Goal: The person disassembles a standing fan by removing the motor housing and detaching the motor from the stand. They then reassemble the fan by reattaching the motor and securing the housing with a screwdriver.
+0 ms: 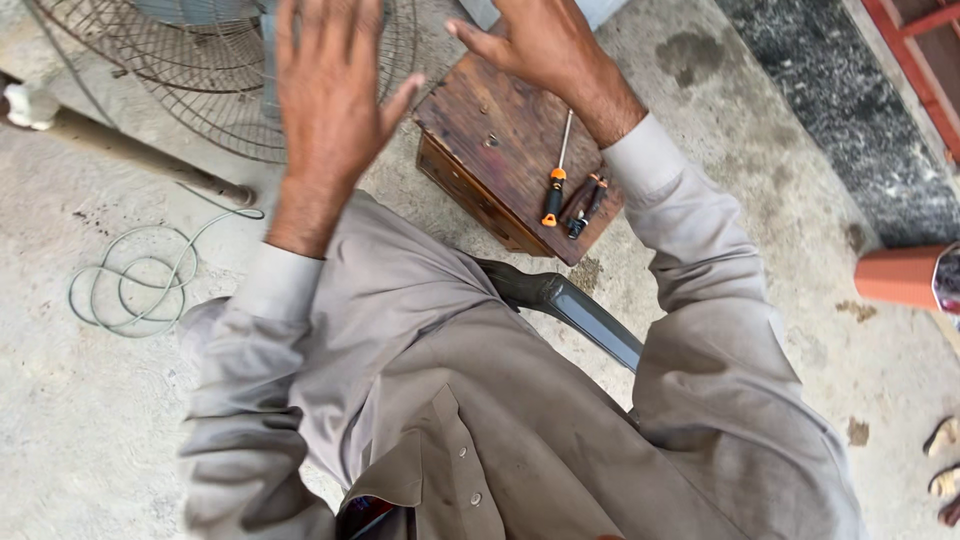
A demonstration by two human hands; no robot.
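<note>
- The left hand is stretching out flat, palm down, fingers spread wide and gripping nothing; it is hovering over the wire fan guard, and whether it is actually touching the wires cannot be told.
- The right hand is also lying open, fingers extended and empty, hanging just above the far edge of the wooden box.
- The fan guard is sitting directly beneath and beyond the left hand, with a pale blade hub showing behind the wires. It is looking light but springy: thin wires that would probably bend if squeezed in the middle, so the stiffer outer ring or the thicker ribs seem the better place for a hold.
- Just below the right wrist, an orange-handled screwdriver is lying on the box top, with a pair of dark-handled pliers resting beside it, nearly touching. The screwdriver is looking rigid and easy to lift by its handle.
- Left of the left forearm, a coiled pale cable is lying loose on the concrete floor, and a pipe-like stand is running across above it.
- Between the arms, near the body, a dark chair arm is poking out.
</note>
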